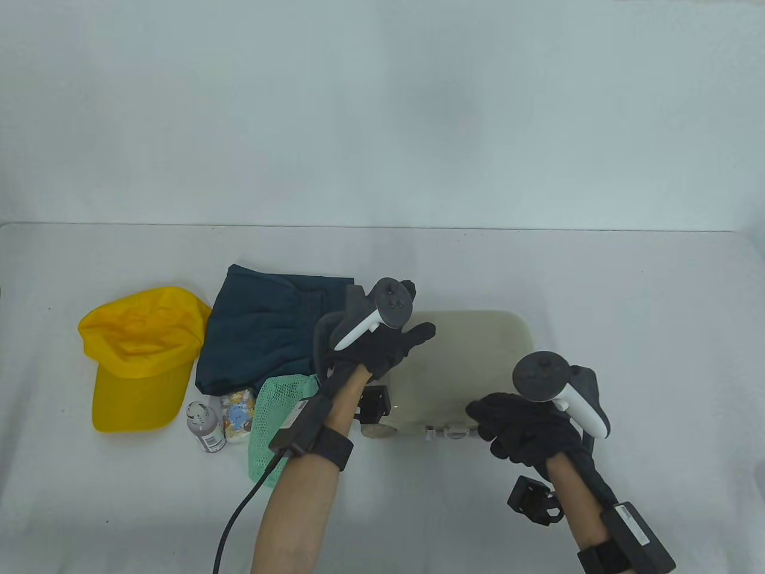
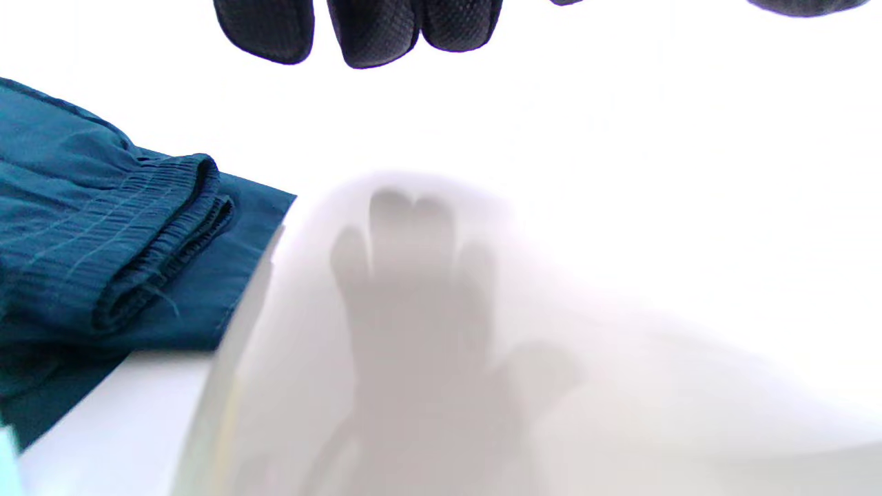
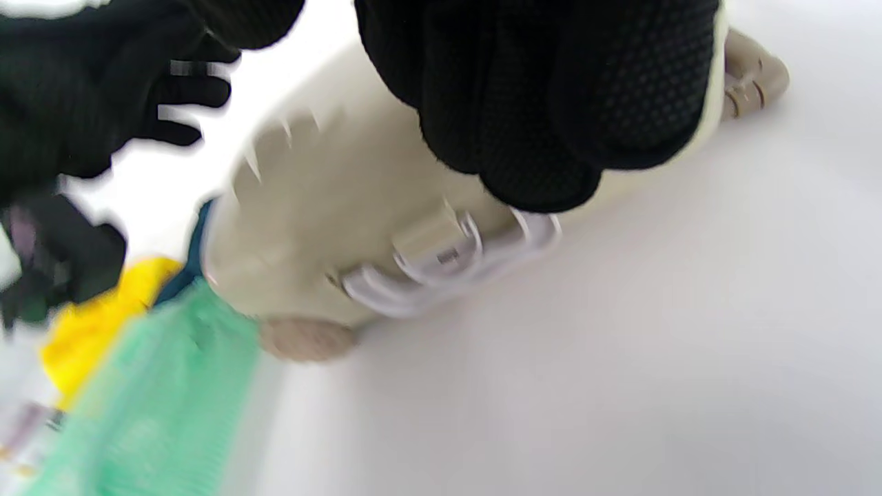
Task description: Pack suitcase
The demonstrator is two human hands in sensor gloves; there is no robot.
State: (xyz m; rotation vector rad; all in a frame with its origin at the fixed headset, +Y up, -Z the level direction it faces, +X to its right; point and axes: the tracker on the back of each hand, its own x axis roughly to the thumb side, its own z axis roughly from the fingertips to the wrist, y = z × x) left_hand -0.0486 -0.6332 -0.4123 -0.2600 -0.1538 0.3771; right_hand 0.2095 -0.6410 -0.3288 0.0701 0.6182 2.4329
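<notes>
Suitcase (image 1: 466,365), beige and closed, lies flat at the table's near middle, clothes (image 1: 263,329) and cap (image 1: 140,359) waiting beside it. Left hand (image 1: 382,347) hovers spread above its lid, holding nothing. Left wrist view: fingertips (image 2: 372,34) hang clear, casting a shadow. Right wrist view, blurred: right hand (image 3: 544,103) seems curled at the latch (image 3: 441,255), probably to open it.

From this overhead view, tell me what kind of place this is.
Probably a staged recording bench, not a home: a white covered table against a plain backdrop, a closed beige suitcase, and a yellow cap laid out beside it.
</notes>
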